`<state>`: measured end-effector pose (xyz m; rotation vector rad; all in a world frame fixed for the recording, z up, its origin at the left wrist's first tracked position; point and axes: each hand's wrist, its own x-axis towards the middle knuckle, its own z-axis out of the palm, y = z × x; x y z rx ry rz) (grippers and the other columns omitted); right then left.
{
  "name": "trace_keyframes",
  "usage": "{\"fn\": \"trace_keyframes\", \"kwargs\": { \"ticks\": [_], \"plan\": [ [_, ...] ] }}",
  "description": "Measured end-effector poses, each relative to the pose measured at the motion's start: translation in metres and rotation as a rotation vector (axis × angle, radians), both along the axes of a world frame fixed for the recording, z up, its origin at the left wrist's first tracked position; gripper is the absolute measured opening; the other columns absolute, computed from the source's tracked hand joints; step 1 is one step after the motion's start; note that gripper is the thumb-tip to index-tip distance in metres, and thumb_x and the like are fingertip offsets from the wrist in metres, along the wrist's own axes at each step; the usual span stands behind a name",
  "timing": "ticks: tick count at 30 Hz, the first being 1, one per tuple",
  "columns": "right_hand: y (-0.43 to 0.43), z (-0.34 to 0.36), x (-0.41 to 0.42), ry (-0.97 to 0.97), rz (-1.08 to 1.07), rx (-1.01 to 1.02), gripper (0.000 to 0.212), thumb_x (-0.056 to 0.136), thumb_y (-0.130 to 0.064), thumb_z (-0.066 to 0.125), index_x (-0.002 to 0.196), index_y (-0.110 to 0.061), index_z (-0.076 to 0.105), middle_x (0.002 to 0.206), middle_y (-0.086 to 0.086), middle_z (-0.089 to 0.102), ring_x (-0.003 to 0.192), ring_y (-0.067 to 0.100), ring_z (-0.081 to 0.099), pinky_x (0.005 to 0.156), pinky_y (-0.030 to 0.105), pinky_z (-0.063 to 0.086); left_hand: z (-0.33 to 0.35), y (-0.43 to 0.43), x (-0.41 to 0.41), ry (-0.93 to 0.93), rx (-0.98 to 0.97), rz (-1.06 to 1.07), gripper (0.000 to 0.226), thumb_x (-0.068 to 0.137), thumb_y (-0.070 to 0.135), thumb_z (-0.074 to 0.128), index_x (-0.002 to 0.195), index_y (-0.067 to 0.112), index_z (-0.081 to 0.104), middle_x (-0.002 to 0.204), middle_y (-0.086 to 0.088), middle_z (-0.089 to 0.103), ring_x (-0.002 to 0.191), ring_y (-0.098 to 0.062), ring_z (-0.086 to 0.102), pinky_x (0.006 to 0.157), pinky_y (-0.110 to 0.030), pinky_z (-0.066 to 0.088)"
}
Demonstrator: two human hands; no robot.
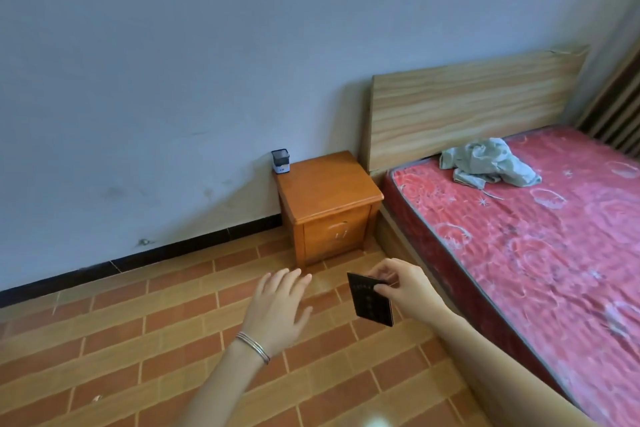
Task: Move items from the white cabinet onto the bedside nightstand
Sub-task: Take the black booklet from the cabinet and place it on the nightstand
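A small orange wooden nightstand stands against the wall beside the bed, a little ahead of me. On its far left corner sits a small dark mesh pen holder with a white base. My right hand pinches a thin black booklet by its upper edge, held in the air over the floor short of the nightstand. My left hand floats beside it with fingers spread and nothing in it; bangles circle its wrist. The white cabinet is out of view.
A bed with a red patterned mattress and wooden headboard fills the right side. A crumpled pale green cloth lies near the headboard. Brown brick-pattern floor tiles stretch to the left, bounded by a blue-grey wall.
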<state>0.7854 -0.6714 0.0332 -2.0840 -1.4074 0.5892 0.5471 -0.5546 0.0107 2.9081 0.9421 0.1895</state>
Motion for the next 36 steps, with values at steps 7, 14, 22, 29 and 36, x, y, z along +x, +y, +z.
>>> {"fn": "trace_keyframes", "kwargs": {
  "ticks": [7,14,22,29,36],
  "plan": [
    [0.075,-0.014,0.071,0.027,0.104,-0.03,0.018,0.081,-0.012,0.068,0.087,-0.027,0.061,0.093,-0.01,0.063,0.084,0.004,0.059,0.069,0.016,0.044,-0.009,0.041,0.076,0.016,-0.068,0.073,0.054,0.085,0.05,0.034,0.122,0.022,0.062,0.121,0.0,0.064,0.112,-0.018,0.059,0.093,-0.042,0.048],
    [0.178,-0.04,0.111,0.058,0.193,-0.078,0.015,0.082,-0.01,0.067,0.09,-0.022,0.064,0.093,-0.008,0.063,0.085,0.006,0.058,0.073,0.017,0.046,-0.038,0.121,0.11,0.072,-0.138,0.129,0.055,0.083,0.05,0.034,0.123,0.022,0.061,0.121,0.001,0.063,0.114,-0.018,0.058,0.096,-0.041,0.045],
    [0.327,-0.044,0.157,0.131,0.137,-0.118,0.017,0.083,-0.009,0.066,0.089,-0.024,0.06,0.093,-0.008,0.063,0.083,0.008,0.059,0.069,0.024,0.047,-0.053,0.256,0.155,0.092,-0.17,0.132,0.054,0.08,0.049,0.037,0.118,0.023,0.065,0.115,0.001,0.066,0.108,-0.019,0.061,0.09,-0.041,0.049],
    [0.437,-0.06,0.193,0.158,0.114,-0.172,0.016,0.084,-0.008,0.064,0.089,-0.022,0.058,0.093,-0.005,0.061,0.08,0.01,0.061,0.061,0.017,0.041,-0.072,0.355,0.196,0.148,-0.15,0.113,0.05,0.079,0.048,0.052,0.119,0.022,0.064,0.117,-0.001,0.066,0.11,-0.02,0.06,0.091,-0.042,0.048],
    [0.535,-0.112,0.236,0.146,0.166,-0.257,0.014,0.087,-0.007,0.06,0.095,-0.018,0.06,0.097,-0.003,0.06,0.086,0.013,0.057,0.07,0.022,0.045,-0.122,0.426,0.24,0.173,-0.189,0.182,0.057,0.094,0.042,0.044,0.146,0.02,0.032,0.15,-0.005,0.034,0.139,-0.023,0.027,0.114,-0.043,0.018]
  ]
}}
